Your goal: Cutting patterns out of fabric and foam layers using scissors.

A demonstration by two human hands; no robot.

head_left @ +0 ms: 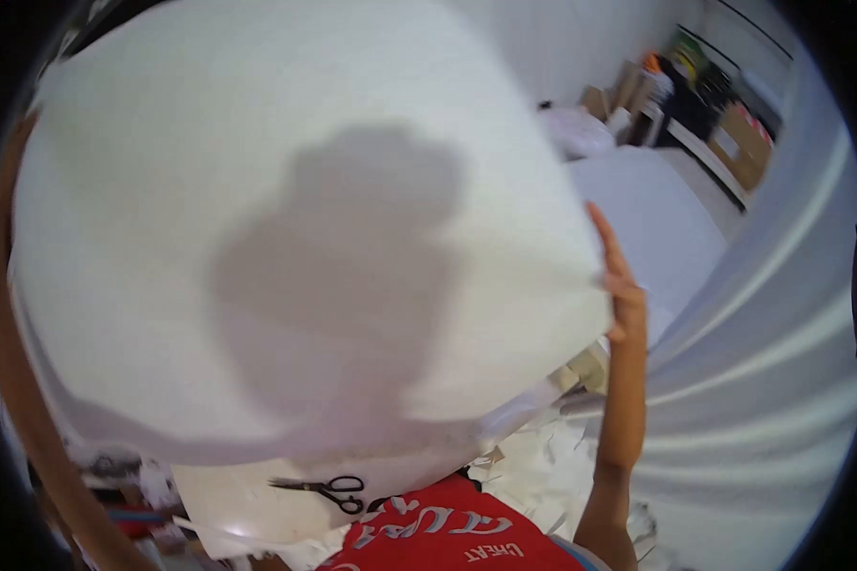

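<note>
Left hand behind white sheet (pixel 295 219)

Black-handled scissors (pixel 324 489) lie at six o'clock on a white board (pixel 238 509), with white paper scraps (pixel 533 471) heaped just to their right; cardboard boxes (pixel 743 143) and a white tabletop (pixel 657 219) sit at two o'clock
</note>
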